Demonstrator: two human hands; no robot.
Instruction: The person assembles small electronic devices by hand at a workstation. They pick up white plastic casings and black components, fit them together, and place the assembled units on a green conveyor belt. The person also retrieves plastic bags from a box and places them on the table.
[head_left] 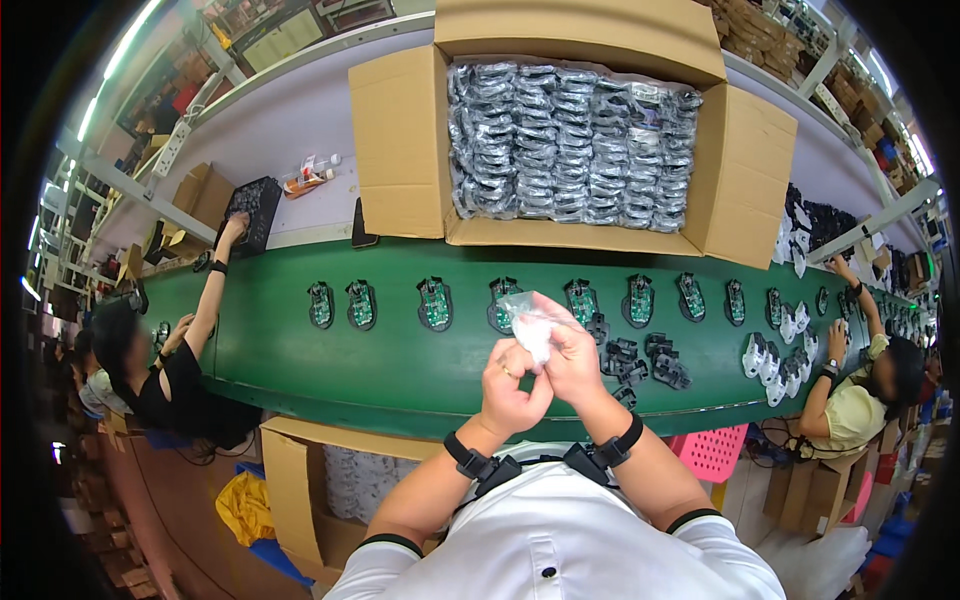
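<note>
Both of my hands are raised over the near edge of the green bench. Between them is a small clear plastic bag point(534, 330) with something white inside, too blurred to name. My right hand point(572, 358) pinches the bag from the right side. My left hand point(516, 388), a ring on one finger, is closed at the bag's lower end, its fingertips partly hidden. Beyond my hands, open computer-mouse bases with green circuit boards point(435, 303) stand in a spaced row. Several black plastic parts point(622, 358) lie in a loose group just right of my right hand.
A large open carton point(575, 233) of bagged items sits behind the bench point(300, 375). White shells point(775, 368) lie at right. Co-workers sit at left point(180, 370) and right point(860, 400). Another carton point(290, 490) and a pink perforated basket point(710, 452) stand below the near edge.
</note>
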